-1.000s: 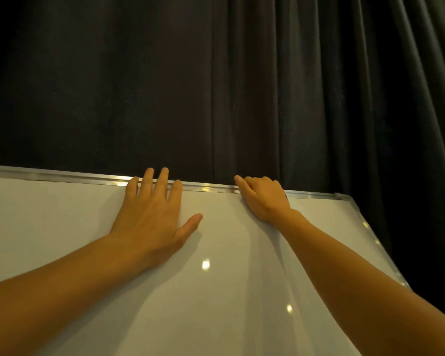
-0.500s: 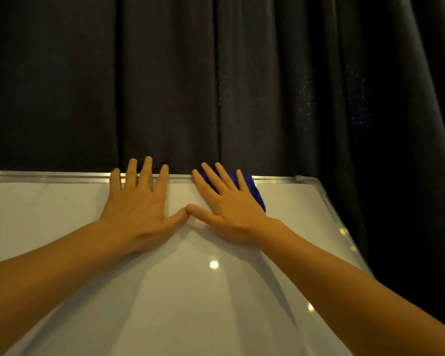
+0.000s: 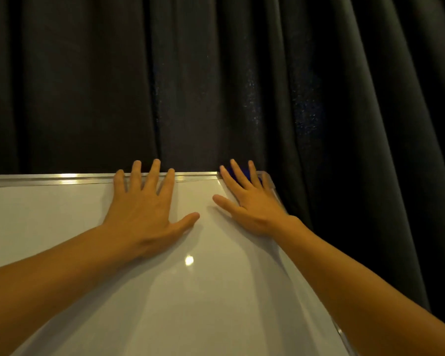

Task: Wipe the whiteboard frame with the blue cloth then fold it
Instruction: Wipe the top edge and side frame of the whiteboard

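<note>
Blue cloth is being pressed under the spread right hand at the 1 o'clock corner of the frame, with the spread left hand bracing, so wiping is probably turning next down the 3 o'clock side.

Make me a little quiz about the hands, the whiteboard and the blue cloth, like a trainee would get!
1. True or false: the left hand lies flat, fingers straight, on the whiteboard, fingertips reaching its frame.
2. Where does the blue cloth peek out? A: between the fingers of the right hand, at the top right corner. B: under the left hand. C: folded in the board's middle.
3. Fill in: behind the board hangs a dark ____.
Key: 1 true; 2 A; 3 curtain.
</note>
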Demonstrator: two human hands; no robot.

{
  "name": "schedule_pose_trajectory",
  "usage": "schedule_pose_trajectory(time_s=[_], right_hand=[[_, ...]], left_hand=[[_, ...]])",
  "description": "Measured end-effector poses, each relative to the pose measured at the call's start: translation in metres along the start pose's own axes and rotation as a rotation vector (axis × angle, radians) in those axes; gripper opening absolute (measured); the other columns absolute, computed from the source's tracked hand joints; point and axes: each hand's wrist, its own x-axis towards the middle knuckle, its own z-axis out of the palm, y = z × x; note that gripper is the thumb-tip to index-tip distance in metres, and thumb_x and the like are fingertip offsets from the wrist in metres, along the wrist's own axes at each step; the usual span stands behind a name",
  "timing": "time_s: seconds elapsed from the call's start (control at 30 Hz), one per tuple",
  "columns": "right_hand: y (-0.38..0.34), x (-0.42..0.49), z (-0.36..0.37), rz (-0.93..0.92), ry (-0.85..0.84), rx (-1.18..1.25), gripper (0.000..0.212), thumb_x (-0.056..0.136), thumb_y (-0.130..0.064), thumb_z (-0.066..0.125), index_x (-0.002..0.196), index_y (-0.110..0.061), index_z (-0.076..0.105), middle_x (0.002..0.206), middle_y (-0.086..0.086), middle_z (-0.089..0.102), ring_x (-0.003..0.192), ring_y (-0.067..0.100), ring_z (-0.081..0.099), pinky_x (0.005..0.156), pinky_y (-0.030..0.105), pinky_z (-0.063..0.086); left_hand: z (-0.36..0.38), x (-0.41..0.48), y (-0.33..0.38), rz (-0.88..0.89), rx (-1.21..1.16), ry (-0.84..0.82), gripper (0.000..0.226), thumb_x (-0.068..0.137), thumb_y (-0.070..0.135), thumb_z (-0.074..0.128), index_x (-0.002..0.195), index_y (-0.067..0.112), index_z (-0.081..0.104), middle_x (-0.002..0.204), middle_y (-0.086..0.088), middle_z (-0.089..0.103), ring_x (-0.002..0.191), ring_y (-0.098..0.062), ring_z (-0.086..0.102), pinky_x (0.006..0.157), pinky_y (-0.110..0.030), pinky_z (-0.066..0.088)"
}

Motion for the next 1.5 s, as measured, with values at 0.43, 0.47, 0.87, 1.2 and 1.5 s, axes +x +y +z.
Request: schedule_pose_trajectory(time_s=[0.43, 0.47, 0.87, 1.2, 1.5], right_hand=[[0.046, -0.003, -0.003, 0.055, 0.006, -0.141, 0.072, 0.09, -0.072, 0.0, 0.152, -0.037, -0.013, 0.161, -0.017, -0.017, 0.146, 0.02, -0.026, 0.119, 0.045, -0.014], [0.047, -0.003, -0.001, 0.066, 0.007, -0.112, 0.069, 0.092, -0.069, 0.002, 0.153, -0.037, -0.01, 0.162, -0.017, -0.015, 0.147, 0.019, -0.025, 0.119, 0.043, -0.012], [0.041, -0.039, -0.024, 0.184, 0.096, 0.299, 0.049, 0.106, -0.028, 0.036, 0.151, -0.011, 0.03, 0.161, 0.004, 0.022, 0.146, 0.018, 0.025, 0.114, 0.02, 0.013], [0.056, -0.085, -0.031, 0.249, 0.091, 0.492, 0.043, 0.101, -0.019, 0.05, 0.143, -0.018, 0.045, 0.154, -0.007, 0.038, 0.137, 0.015, 0.04, 0.102, 0.008, 0.023], [0.052, -0.046, -0.035, 0.302, -0.047, 0.483, 0.052, 0.103, -0.028, 0.042, 0.152, -0.02, 0.028, 0.161, -0.004, 0.024, 0.144, 0.019, 0.03, 0.106, 0.02, 0.02]], left_hand=[[0.009, 0.002, 0.035, 0.09, 0.008, -0.001, 0.116, 0.058, 0.09, -0.017, 0.152, 0.023, -0.009, 0.162, -0.004, -0.015, 0.147, -0.034, -0.017, 0.118, -0.057, -0.007], [0.009, 0.002, 0.035, 0.094, 0.009, -0.003, 0.116, 0.059, 0.09, -0.016, 0.152, 0.023, -0.009, 0.162, -0.004, -0.016, 0.147, -0.034, -0.017, 0.118, -0.057, -0.007], [0.002, -0.005, 0.045, 0.067, -0.024, -0.002, 0.114, 0.063, 0.09, -0.007, 0.153, 0.02, -0.002, 0.162, -0.01, -0.013, 0.146, -0.04, -0.015, 0.116, -0.06, -0.003], [-0.01, -0.018, 0.076, 0.059, -0.093, -0.086, 0.113, 0.063, 0.089, -0.002, 0.152, 0.021, -0.011, 0.16, -0.011, -0.022, 0.144, -0.041, -0.021, 0.115, -0.062, -0.007], [-0.02, -0.021, 0.093, 0.043, -0.071, -0.242, 0.103, 0.076, 0.083, 0.015, 0.152, 0.018, -0.013, 0.16, -0.012, -0.022, 0.145, -0.042, -0.019, 0.117, -0.061, -0.002]])
